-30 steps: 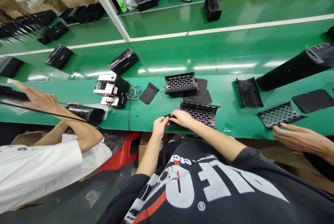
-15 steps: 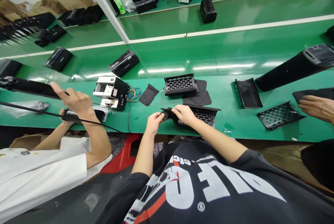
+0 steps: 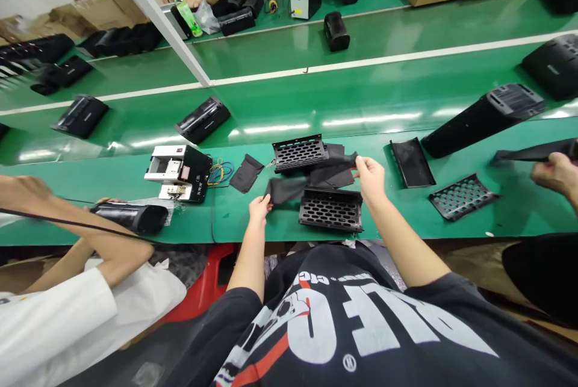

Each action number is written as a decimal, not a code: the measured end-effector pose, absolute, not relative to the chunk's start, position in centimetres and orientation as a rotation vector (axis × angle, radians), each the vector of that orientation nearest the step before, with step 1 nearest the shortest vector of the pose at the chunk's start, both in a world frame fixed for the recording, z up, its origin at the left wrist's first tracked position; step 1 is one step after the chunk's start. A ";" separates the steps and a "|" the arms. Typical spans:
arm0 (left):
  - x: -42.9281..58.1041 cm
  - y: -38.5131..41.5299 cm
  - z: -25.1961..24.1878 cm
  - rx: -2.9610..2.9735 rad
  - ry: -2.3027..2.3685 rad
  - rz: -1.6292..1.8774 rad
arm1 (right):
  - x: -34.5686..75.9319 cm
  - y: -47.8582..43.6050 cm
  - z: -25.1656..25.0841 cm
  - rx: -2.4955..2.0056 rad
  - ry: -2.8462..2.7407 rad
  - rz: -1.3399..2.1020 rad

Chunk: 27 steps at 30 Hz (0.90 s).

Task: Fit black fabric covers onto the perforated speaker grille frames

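Stretched between my two hands is a strip of thin black cloth (image 3: 289, 190), somewhat smeared by motion. My left hand (image 3: 259, 209) pinches its near left end; my right hand (image 3: 371, 179) pinches the far right end. Just below the cloth, a black perforated grille (image 3: 330, 211) lies near the table's front edge. Behind it, a second perforated grille (image 3: 300, 153) rests partly on a pile of black cloth sheets (image 3: 339, 177). Another folded black cloth piece (image 3: 246, 174) lies to the left, apart from my hands.
Left of me are a small white-and-black machine (image 3: 178, 173) with coiled wires (image 3: 220, 171) and a co-worker's arm (image 3: 76, 218). At right lie a black shell (image 3: 412, 162), another grille (image 3: 463, 197) and a tall black housing (image 3: 483, 119), beside another person's hand (image 3: 557, 173). Speaker-like units stand behind.
My hands have moved apart, drawing the bunched black cloth out into a long strip. The near grille is now more fully visible. The left co-worker's raised arm has swung left.
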State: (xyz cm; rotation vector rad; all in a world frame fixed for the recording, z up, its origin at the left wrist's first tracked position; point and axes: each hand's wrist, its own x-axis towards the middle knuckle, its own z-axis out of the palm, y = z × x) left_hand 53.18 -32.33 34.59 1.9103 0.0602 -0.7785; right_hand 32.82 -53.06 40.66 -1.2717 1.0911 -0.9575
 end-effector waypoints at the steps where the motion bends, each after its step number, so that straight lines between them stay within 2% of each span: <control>1: 53.2 -32.2 34.3 1.962 0.065 -0.774 | 32.2 -53.7 40.7 -1.205 1.105 -0.993; 5: 52.4 -31.7 34.0 2.188 0.043 -0.757 | 29.3 -55.6 41.2 -0.896 1.044 -1.059; 8: 52.0 -31.2 34.9 2.342 -0.001 -0.731 | 28.0 -55.6 41.9 -0.740 0.929 -0.985; 12: 51.8 -30.7 38.0 2.504 -0.070 -0.636 | 27.8 -54.0 43.2 -0.752 0.868 -0.837; 16: 50.1 -32.3 41.9 2.399 -0.454 -0.524 | 28.6 -51.8 45.5 -0.801 0.806 -0.740; 18: 48.1 -33.9 43.6 2.087 -0.504 -0.677 | 29.1 -50.6 46.8 -0.816 0.780 -0.689; 23: 41.9 -37.0 46.4 1.119 -0.274 -1.428 | 30.2 -48.3 48.5 -0.858 0.755 -0.678; 27: 40.7 -37.0 47.2 0.846 -0.132 -1.519 | 30.0 -47.6 48.1 -0.813 0.787 -0.759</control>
